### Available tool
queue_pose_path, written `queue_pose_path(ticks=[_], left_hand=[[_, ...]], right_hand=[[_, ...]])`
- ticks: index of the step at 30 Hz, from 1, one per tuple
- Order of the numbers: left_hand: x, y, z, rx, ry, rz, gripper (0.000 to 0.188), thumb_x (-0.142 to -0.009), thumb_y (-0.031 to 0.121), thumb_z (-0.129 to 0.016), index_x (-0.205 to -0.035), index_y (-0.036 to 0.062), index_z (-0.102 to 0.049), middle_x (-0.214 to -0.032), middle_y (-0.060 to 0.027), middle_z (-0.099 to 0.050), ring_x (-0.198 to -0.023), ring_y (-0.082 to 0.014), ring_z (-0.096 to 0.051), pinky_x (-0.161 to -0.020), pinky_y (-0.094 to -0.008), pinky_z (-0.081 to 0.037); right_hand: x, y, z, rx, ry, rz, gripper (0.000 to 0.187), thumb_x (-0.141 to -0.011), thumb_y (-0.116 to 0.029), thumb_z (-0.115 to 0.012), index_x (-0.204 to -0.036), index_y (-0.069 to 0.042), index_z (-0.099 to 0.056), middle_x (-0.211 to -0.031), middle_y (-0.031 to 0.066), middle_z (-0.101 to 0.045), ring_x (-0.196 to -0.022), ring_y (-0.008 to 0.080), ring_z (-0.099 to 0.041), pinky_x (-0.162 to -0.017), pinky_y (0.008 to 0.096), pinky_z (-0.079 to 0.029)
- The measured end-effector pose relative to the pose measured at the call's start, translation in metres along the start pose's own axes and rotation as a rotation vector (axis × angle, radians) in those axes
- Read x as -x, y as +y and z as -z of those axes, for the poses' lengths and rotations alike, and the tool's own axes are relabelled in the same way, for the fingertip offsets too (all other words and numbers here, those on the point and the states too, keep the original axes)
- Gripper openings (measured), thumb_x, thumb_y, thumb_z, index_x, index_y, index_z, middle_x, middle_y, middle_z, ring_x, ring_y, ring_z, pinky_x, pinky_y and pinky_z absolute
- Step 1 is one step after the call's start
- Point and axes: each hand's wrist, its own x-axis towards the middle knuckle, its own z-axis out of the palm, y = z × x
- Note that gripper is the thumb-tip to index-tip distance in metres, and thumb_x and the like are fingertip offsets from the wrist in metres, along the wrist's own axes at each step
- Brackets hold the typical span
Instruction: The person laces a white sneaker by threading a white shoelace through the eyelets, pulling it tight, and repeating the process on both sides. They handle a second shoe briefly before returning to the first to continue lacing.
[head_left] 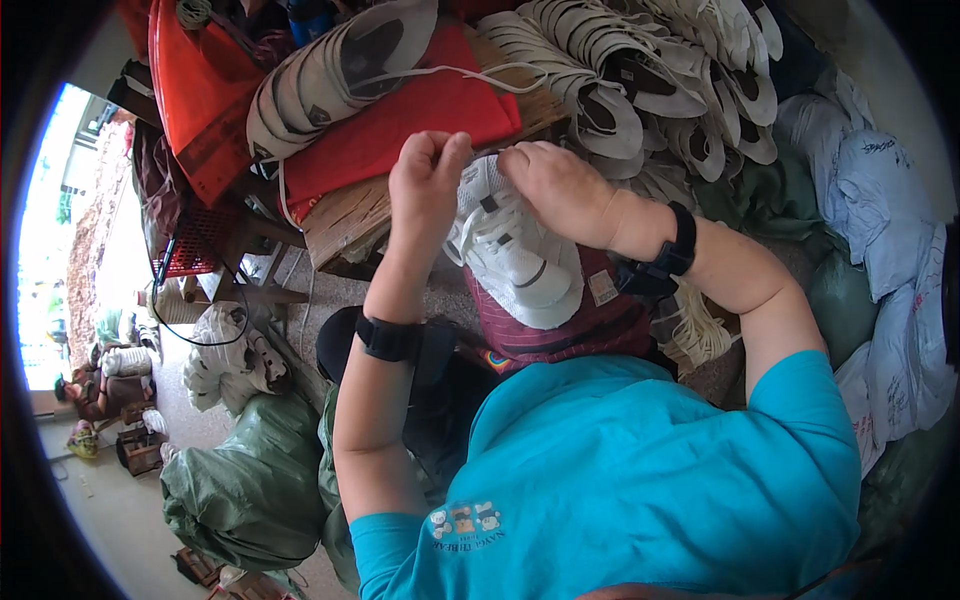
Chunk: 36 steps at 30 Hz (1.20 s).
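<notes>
Big stuff first: the wooden desk stretches out beyond the lap, fanned rows of pale shoe uppers spreading to its right. Over its top, red cloth, carrying a nested bundle of uppers. Nearer in, maroon striped cloth on the lap, and above it the white shoe, toe towards the body! Right hand pinches its far edge; left hand curls tight just beside, anything thin inside impossible to tell.
</notes>
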Motion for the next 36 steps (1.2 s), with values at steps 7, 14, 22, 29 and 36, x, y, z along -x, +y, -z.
queue_pose_path(ticks=[7,14,22,29,36], left_hand=[[0.008,-0.007,-0.020,-0.447,-0.207,-0.194,0.014,-0.079,0.007,-0.072,-0.093,0.0034,-0.073,-0.094,-0.0078,-0.059,-0.082,-0.0202,-0.062,-0.077,-0.0296,-0.051],[0.009,0.005,-0.023,-0.489,-0.310,-0.114,0.018,-0.080,0.010,-0.072,-0.097,0.0046,-0.074,-0.092,-0.0072,-0.059,-0.081,-0.0202,-0.063,-0.075,-0.0317,-0.050],[0.008,-0.003,-0.027,-0.498,-0.306,-0.120,0.019,-0.082,0.015,-0.070,-0.098,0.0061,-0.073,-0.088,-0.0078,-0.065,-0.081,-0.0236,-0.066,-0.073,-0.0335,-0.051],[0.016,-0.008,-0.035,-0.862,-0.226,-0.401,0.015,-0.087,0.016,-0.061,-0.090,0.0035,-0.067,-0.088,-0.0135,-0.067,-0.082,-0.0344,-0.065,-0.073,-0.0409,-0.052],[0.002,-0.030,0.027,-0.092,0.035,0.134,0.013,-0.094,0.017,-0.060,-0.090,0.0051,-0.054,-0.068,-0.0002,-0.056,-0.052,-0.0146,-0.054,-0.050,-0.0282,-0.045]], right_hand=[[-0.012,0.032,0.033,-0.487,-0.381,-0.292,0.030,-0.084,-0.014,-0.072,-0.111,-0.004,-0.066,-0.099,0.0147,-0.069,-0.087,0.0306,-0.068,-0.077,0.0370,-0.053],[-0.002,0.045,0.021,-0.333,-0.205,-0.074,0.021,-0.083,-0.011,-0.069,-0.101,-0.002,-0.061,-0.091,0.0127,-0.068,-0.084,0.0280,-0.069,-0.072,0.0371,-0.053],[0.000,0.040,0.021,-0.366,-0.181,-0.107,0.024,-0.081,-0.012,-0.072,-0.099,-0.002,-0.060,-0.088,0.0130,-0.065,-0.084,0.0275,-0.067,-0.073,0.0365,-0.053],[0.003,0.039,0.016,-0.336,-0.205,-0.053,0.046,-0.073,-0.016,-0.083,-0.107,-0.003,-0.056,-0.101,0.0110,-0.061,-0.087,0.0264,-0.063,-0.075,0.0359,-0.052],[-0.003,0.026,0.039,-0.370,-0.419,-0.188,0.039,-0.082,-0.017,-0.077,-0.112,-0.001,-0.059,-0.102,0.0073,-0.061,-0.087,0.0168,-0.062,-0.075,0.0296,-0.051]])
